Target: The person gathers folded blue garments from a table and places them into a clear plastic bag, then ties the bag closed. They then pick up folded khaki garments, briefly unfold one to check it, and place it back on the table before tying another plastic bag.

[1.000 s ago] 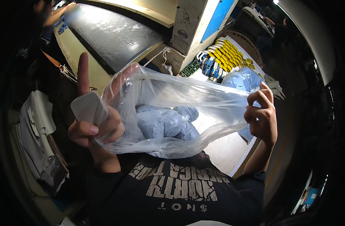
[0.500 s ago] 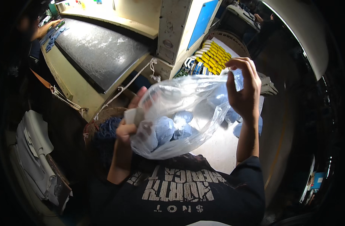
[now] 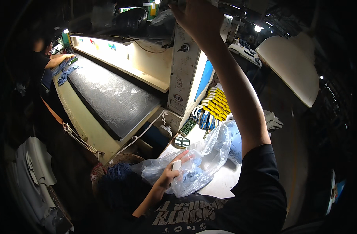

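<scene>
My left hand (image 3: 171,172) is closed around a small white block-like piece (image 3: 177,165), with its fingers against a clear plastic bag (image 3: 213,162). Light-blue bundles (image 3: 192,174) show through the bag's film. Another light-blue bundle (image 3: 235,142) lies at the bag's right side, partly behind my right arm. My right hand (image 3: 200,17) is raised high in front of the tall grey cabinet (image 3: 182,74). The upper picture edge and shadow hide most of its fingers, so what it touches cannot be made out.
Yellow-banded bundles (image 3: 216,102), with blue-and-white and green bundles (image 3: 188,126), lie on the white table (image 3: 225,183). A black-topped bench (image 3: 112,97) extends left, where another person's hand (image 3: 65,58) works. A basket of dark-blue strips (image 3: 116,171) stands beside my left arm.
My right hand has left the bag and gone up to the top of the view. The bag has sagged onto the table. My left hand still grips the white piece.
</scene>
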The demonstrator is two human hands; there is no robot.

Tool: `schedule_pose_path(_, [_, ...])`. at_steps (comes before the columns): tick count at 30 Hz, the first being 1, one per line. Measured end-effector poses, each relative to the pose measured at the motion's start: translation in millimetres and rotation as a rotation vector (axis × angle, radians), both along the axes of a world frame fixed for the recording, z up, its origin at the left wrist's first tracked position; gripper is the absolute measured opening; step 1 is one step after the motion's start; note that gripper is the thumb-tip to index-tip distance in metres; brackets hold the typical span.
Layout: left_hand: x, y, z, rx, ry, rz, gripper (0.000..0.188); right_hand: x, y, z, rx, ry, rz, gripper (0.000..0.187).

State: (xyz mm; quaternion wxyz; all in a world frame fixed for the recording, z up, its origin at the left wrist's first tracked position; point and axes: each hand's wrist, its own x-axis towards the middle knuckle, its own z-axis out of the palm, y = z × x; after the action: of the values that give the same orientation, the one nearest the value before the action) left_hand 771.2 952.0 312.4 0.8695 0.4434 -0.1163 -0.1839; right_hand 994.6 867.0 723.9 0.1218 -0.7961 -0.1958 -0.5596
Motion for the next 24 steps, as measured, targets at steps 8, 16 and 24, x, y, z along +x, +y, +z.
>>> schedule_pose_path(8, [-3, 1, -7, -0.063, -0.043, -0.011, 0.101, 60, 26, 54, 0.192, -0.036, 0.177, 0.039])
schedule_pose_path(16, [-2, 4, -2, -0.035, -0.003, -0.027, 0.105, 70, -48, 51, 1.021, 0.54, 1.277, 0.03])
schedule_pose_path(24, [1, 5, -4, -0.016, 0.035, -0.034, 0.103, 106, -89, 33, 0.631, 0.403, 0.855, 0.03])
